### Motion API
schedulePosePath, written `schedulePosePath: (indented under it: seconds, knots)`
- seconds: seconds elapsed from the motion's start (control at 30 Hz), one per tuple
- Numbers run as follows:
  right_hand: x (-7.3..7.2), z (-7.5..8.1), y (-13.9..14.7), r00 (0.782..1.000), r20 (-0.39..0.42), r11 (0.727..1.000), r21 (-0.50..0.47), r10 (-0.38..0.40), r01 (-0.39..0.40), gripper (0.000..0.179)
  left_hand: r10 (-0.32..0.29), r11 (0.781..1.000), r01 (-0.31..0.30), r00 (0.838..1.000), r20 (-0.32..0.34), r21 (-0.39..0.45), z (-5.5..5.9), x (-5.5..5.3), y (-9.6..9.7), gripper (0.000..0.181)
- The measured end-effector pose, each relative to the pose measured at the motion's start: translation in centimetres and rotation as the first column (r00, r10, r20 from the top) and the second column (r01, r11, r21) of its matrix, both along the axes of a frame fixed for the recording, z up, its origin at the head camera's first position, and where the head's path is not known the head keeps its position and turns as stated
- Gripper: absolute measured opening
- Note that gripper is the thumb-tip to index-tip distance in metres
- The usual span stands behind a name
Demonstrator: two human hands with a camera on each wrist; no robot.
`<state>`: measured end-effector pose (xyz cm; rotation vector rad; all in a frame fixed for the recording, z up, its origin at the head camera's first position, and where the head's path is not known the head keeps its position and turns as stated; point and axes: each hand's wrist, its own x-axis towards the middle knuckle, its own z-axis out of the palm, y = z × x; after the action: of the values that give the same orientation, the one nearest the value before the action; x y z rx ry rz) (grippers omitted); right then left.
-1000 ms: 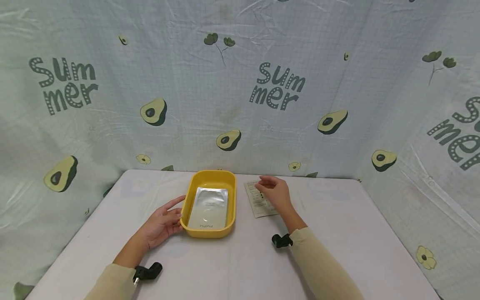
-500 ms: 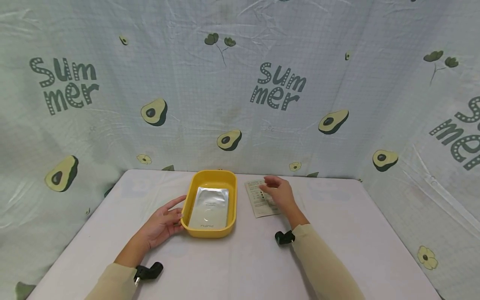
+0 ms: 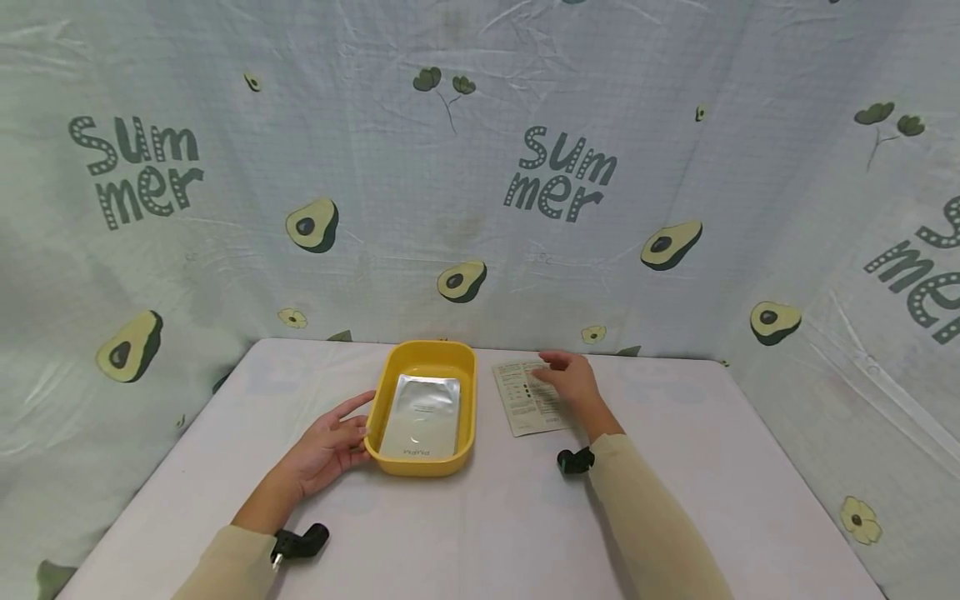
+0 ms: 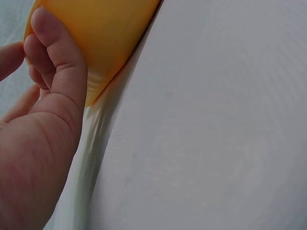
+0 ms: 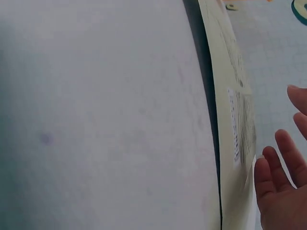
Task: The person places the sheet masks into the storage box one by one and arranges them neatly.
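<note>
A yellow rectangular tray (image 3: 420,468) stands left of the table's middle, and a silvery foil packet (image 3: 422,417) lies flat inside it. My left hand (image 3: 330,450) rests beside the tray, its loosely spread fingers touching the left wall; the left wrist view shows fingertips (image 4: 45,24) against the yellow side. Right of the tray, a pale flat packet printed with small text (image 3: 517,400) lies on the table. My right hand (image 3: 573,385) hovers over its right part with relaxed, slightly bent fingers and nothing in them. From the right wrist, the packet's edge (image 5: 225,120) appears slightly raised.
White cloth covers the table (image 3: 480,542). A pale curtain (image 3: 480,167) printed with avocados and lettering hangs behind the back edge and at both sides. Small black wrist cameras sit on the left wrist (image 3: 300,543) and the right wrist (image 3: 575,461).
My right hand has drifted a little to the right over the printed packet, uncovering more of it. My left hand keeps its place at the tray, and both packets stay put.
</note>
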<state>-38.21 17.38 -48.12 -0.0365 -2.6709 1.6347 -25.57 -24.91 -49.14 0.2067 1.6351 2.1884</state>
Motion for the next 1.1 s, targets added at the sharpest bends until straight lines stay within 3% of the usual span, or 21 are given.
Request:
schedulePosePath:
  seconds: [0.27, 0.53, 1.1]
  knots:
    - [-0.6, 0.3, 0.1, 0.999, 0.046, 0.999, 0.039, 0.002, -0.004, 0.048, 0.001, 1.0, -0.001, 1.0, 0.004, -0.006, 0.0, 0.1, -0.1, 0.071]
    - [-1.8, 0.1, 0.2, 0.999, 0.026, 0.989, 0.143, 0.035, -0.039, 0.05, 0.002, 1.0, -0.002, 1.0, 0.006, -0.002, 0.1, 0.1, 0.0, 0.072]
    - [-3.5, -0.9, 0.8, 0.99, 0.095, 0.973, 0.194, 0.106, -0.123, 0.047, -0.001, 1.0, 0.001, 1.0, 0.015, 0.015, 0.0, 0.0, 0.0, 0.071]
